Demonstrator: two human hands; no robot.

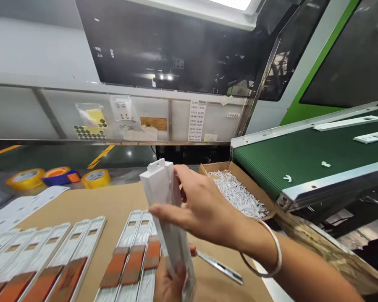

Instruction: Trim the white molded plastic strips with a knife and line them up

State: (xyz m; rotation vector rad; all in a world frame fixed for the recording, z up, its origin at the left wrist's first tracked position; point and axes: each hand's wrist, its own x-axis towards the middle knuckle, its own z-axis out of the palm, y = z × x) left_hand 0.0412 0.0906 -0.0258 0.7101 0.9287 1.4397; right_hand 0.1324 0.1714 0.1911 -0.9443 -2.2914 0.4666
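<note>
The right hand (208, 205) clamps a white card sleeve (164, 209) near its upper end, with the fingers pressed to the far side and the thumb across the near face. The left hand (169, 283) closes around the lower part of the sleeve, though its grip is partly hidden. The sleeve stands nearly upright and leans slightly, with its punched hanging tab at the top, and it is held above a brown cardboard sheet (119, 205). A metal bangle (269, 251) circles the right wrist.

On the cardboard sheet, directly below the hands, lie flat white card strips (132, 247) with orange-brown bands. More banded strips (50, 251) lie side by side on its left part. A steel ruler (220, 266) rests on the sheet just right of the left hand. Beyond the sheet's far right corner sits a cardboard tray (236, 172) heaped with white paper scraps (237, 195). To the right of the sheet runs a green belt conveyor (302, 155), and yellow tape rolls (25, 179) lie on the floor beyond the sheet.
</note>
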